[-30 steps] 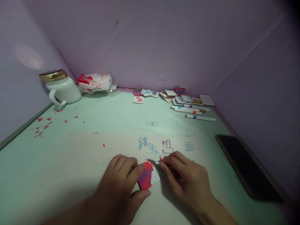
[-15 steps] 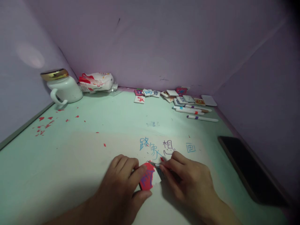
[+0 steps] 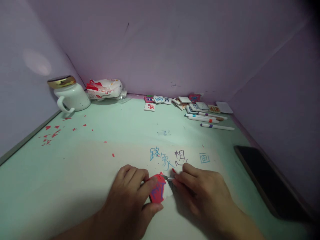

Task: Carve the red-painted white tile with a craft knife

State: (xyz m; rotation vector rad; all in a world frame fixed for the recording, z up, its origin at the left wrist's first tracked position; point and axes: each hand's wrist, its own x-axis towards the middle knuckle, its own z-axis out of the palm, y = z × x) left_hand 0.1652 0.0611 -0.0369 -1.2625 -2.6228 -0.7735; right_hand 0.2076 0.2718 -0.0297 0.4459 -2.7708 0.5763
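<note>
Compared with a second ago, the right hand [image 3: 202, 191], pinching a thin metal blade [image 3: 169, 178], is drawing it closer to the small red-painted tile [image 3: 157, 192], which the left hand [image 3: 130, 196] is pinching on the pale green bench [image 3: 75, 173], so the scraping is continuing.

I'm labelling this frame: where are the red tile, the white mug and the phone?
red tile [image 3: 157, 192], head view, its painted face.
white mug [image 3: 73, 98], head view, its body.
phone [image 3: 265, 180], head view, its dark screen.
</note>
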